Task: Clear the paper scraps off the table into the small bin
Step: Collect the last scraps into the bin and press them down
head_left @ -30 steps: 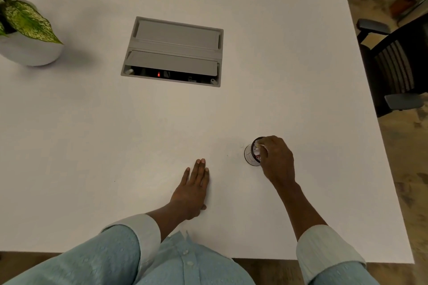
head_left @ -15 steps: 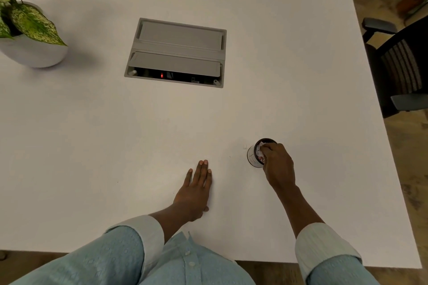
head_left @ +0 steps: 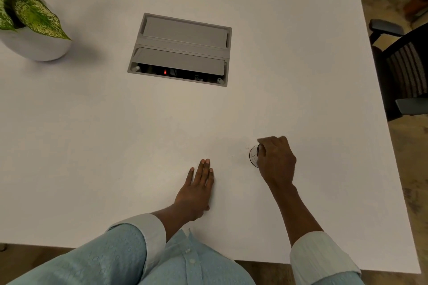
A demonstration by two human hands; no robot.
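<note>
Clear plastic small bin (head_left: 254,157), gripped by the right hand (head_left: 275,159) (left hand (head_left: 196,190) flat), could tip, missing the tiny white paper scrap (head_left: 247,146) just beside it.

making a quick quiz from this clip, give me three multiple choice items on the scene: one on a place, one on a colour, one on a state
1. Where is the potted plant?
A. far left of the table
B. beside the right hand
C. on the chair

2. What colour is the light inside the grey cable box?
A. green
B. red
C. blue

3. How is the left hand?
A. clenched in a fist
B. lying flat, fingers extended
C. lifting the plant

Answers:
1 A, it stands at the far left edge.
2 B, a red dot glows in the opening.
3 B, the palm lies down on the table while the right hand covers the small bin.
</note>
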